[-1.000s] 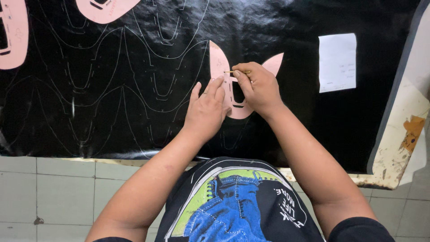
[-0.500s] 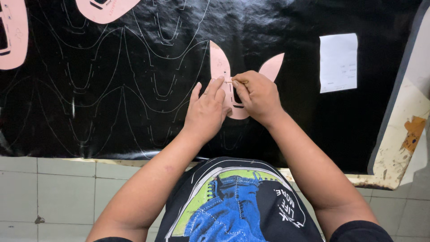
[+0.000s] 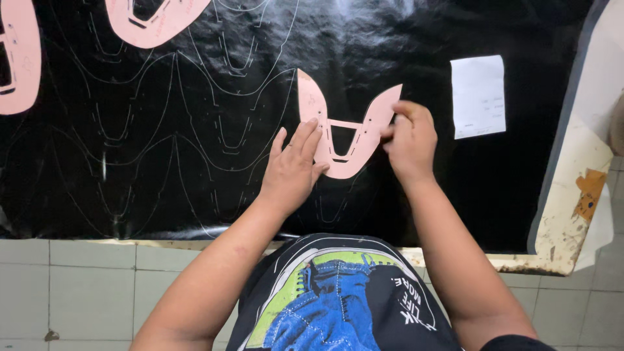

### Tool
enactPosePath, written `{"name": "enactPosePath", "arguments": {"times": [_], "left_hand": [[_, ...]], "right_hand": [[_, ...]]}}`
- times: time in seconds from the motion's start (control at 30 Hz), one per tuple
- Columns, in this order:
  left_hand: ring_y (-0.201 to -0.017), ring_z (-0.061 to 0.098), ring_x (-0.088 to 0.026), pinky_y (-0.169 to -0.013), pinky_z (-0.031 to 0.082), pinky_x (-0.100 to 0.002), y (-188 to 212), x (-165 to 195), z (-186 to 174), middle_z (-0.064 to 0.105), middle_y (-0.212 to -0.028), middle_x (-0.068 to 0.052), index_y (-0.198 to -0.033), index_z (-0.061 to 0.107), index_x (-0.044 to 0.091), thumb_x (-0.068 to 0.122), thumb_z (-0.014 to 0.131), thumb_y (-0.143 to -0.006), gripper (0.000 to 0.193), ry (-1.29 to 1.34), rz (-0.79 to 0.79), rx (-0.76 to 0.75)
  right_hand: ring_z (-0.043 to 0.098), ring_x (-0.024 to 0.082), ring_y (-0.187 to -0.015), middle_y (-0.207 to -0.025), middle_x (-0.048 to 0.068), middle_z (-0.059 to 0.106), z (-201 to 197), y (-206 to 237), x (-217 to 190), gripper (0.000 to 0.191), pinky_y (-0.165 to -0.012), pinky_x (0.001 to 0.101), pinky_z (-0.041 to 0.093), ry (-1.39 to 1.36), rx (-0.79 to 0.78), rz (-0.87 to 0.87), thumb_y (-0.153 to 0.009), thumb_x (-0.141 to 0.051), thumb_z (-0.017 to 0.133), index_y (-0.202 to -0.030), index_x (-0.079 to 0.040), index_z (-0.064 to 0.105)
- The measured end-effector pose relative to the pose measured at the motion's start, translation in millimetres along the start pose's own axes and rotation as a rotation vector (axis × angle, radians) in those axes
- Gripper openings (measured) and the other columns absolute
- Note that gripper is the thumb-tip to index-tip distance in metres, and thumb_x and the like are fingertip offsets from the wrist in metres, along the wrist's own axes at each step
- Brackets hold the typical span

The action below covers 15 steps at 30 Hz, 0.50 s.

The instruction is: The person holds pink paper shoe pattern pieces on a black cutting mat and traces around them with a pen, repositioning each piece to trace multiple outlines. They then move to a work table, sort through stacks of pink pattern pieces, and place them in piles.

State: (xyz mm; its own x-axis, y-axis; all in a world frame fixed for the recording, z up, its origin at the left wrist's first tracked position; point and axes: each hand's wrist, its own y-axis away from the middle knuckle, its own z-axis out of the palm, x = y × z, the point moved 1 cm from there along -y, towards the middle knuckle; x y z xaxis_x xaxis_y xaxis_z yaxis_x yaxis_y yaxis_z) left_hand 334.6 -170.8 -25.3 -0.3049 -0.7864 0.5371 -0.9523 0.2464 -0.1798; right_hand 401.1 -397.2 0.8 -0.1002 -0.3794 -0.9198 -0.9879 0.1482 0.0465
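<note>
A pink U-shaped card template (image 3: 343, 138) with a cut-out window lies flat on a glossy black sheet (image 3: 195, 130) covered in thin traced outlines. My left hand (image 3: 294, 170) lies flat on the template's left arm, fingers spread, pressing it down. The fingers of my right hand (image 3: 408, 142) are bunched together at the outer edge of the template's right arm. Whatever they may pinch is hidden by the hand.
Two more pink templates lie on the sheet, one at the far left (image 3: 18, 55) and one at the top (image 3: 156, 21). A white paper slip (image 3: 478, 96) sits at the right. The worn table edge (image 3: 559, 247) and a tiled floor (image 3: 97, 286) are below.
My right hand has moved from the template's middle window out to its right arm. The template's cut-out is uncovered now. My left hand has stayed pressed on the left arm.
</note>
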Motion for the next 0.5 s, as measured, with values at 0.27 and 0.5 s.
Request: {"name": "enactPosePath", "arguments": {"times": [0.27,0.5], "left_hand": [[-0.143,0.043,-0.034,-0.12,0.02,-0.058,-1,-6,-11,0.04,-0.156,-0.017,-0.149,0.038,0.004,0.047,0.083,-0.078,0.094,0.211,0.004,-0.01],[-0.138,0.05,-0.038,-0.113,0.043,-0.045,28,31,-29,0.045,-0.151,-0.028,-0.154,0.031,-0.002,0.031,0.07,-0.094,0.079,0.804,-0.131,0.094]], "right_hand": [[0.056,0.008,-0.059,-0.102,0.012,0.07,-8,-3,-11,0.03,-0.042,0.0187,0.036,-0.636,-0.206,0.431,-0.11,-0.017,0.055,-0.126,0.008,0.057],[0.059,0.008,-0.076,-0.099,0.008,0.072,27,53,-25,0.037,-0.068,0.0206,0.048,-0.408,-0.763,0.269,-0.102,-0.019,0.065,-0.133,0.0,0.068]]}}
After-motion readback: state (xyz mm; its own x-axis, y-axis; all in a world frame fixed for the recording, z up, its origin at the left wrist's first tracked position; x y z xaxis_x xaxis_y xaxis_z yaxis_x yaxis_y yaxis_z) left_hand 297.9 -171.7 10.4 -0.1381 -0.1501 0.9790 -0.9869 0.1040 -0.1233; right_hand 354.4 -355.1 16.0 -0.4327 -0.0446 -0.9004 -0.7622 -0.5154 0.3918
